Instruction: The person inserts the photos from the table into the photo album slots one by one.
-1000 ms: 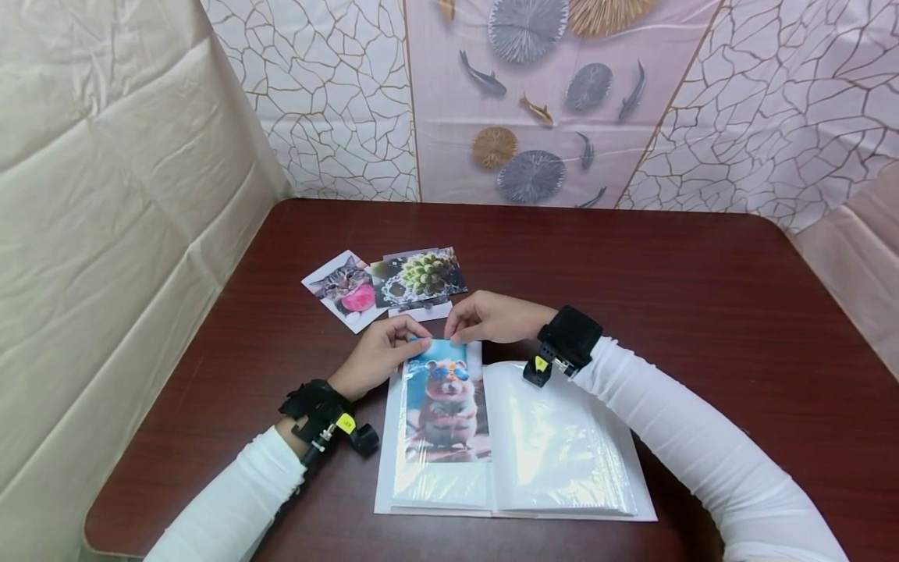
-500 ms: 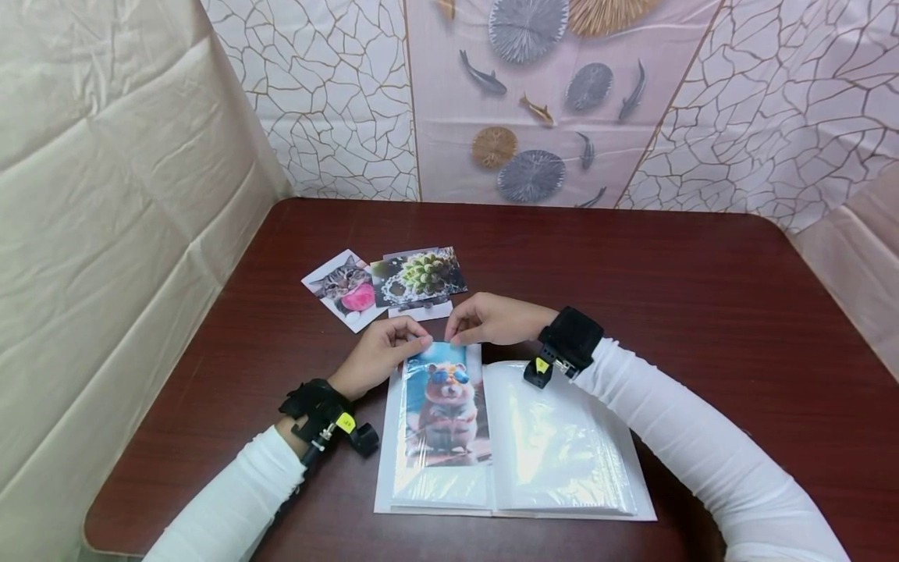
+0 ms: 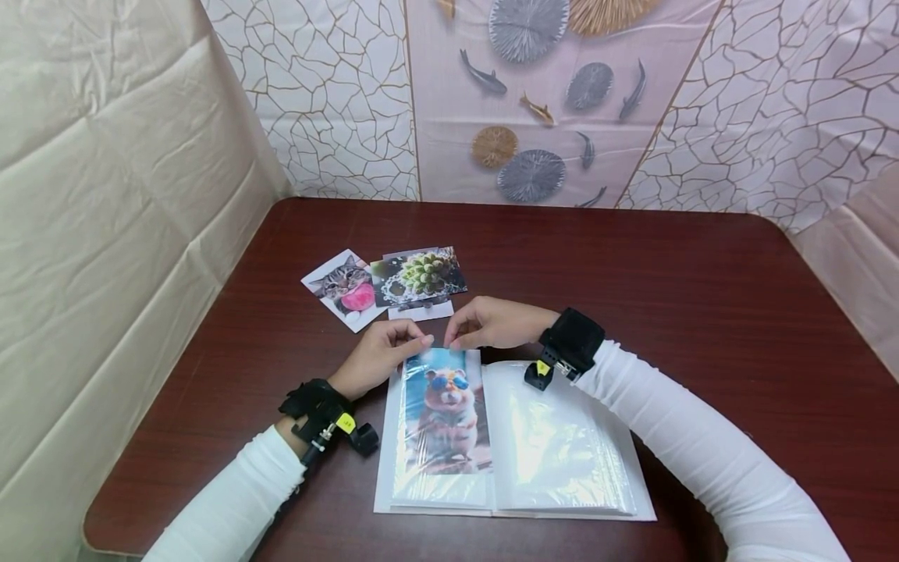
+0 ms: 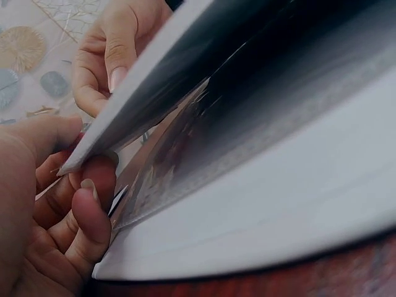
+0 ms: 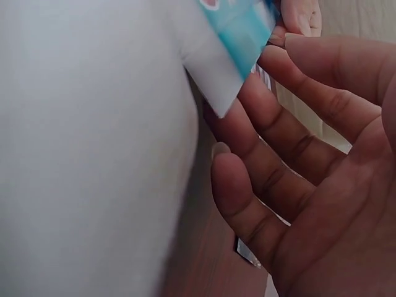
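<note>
An open photo album (image 3: 562, 437) lies on the table. In its left page sleeve sits a photo (image 3: 449, 421) of a hamster in blue sunglasses, its top edge near the sleeve's mouth. My left hand (image 3: 382, 351) pinches the album page at its top left corner, thumb above and fingers beneath, as the left wrist view (image 4: 55, 204) shows. My right hand (image 3: 495, 321) pinches the photo's top edge between thumb and index finger. In the right wrist view the photo's blue edge (image 5: 247, 43) reaches these fingertips, while the other fingers lie behind the page.
Beyond the album lie a cat photo (image 3: 344, 290) and a succulent photo (image 3: 421, 277), overlapping other prints. The right album page carries a glossy clear sleeve (image 3: 555, 437). A patterned cloth (image 3: 534, 101) hangs behind the dark red table (image 3: 667, 289).
The hamster photo has slid a little down into the left sleeve. My right hand has moved down slightly with it; my left hand has shifted only a touch. The album stays put.
</note>
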`<state>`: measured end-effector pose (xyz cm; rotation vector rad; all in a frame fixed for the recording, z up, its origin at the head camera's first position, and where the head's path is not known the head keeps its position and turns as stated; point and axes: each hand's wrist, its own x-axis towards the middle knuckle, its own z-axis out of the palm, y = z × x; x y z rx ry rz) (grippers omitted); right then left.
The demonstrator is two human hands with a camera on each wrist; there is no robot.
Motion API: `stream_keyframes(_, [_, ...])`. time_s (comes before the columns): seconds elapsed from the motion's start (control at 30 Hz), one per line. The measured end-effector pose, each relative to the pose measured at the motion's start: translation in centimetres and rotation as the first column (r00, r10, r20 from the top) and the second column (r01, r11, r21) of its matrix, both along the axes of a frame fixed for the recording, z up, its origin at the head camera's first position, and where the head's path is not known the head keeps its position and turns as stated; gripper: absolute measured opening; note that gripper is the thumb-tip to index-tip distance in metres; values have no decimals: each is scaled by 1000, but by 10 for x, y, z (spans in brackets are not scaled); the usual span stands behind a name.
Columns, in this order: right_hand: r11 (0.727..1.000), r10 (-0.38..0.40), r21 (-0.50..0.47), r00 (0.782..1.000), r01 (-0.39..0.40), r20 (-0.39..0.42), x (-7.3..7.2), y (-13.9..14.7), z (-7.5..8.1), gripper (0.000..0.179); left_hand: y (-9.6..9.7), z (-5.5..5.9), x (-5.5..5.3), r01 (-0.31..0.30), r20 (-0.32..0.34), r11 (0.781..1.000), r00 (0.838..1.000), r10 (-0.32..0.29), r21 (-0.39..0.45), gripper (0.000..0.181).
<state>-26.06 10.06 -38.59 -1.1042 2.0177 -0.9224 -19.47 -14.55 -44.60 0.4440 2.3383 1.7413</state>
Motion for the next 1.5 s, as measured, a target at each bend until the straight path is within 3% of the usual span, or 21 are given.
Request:
stream_keyframes(0.93, [1000, 9, -13, 999, -8, 43, 11, 3, 6, 19, 1, 0, 0, 52, 0, 999, 999, -52, -16, 16])
stream_keyframes(1.5, [999, -53, -6, 998, 53, 14, 21, 12, 4, 19, 2, 2, 0, 72, 25, 997, 997, -72, 7, 16])
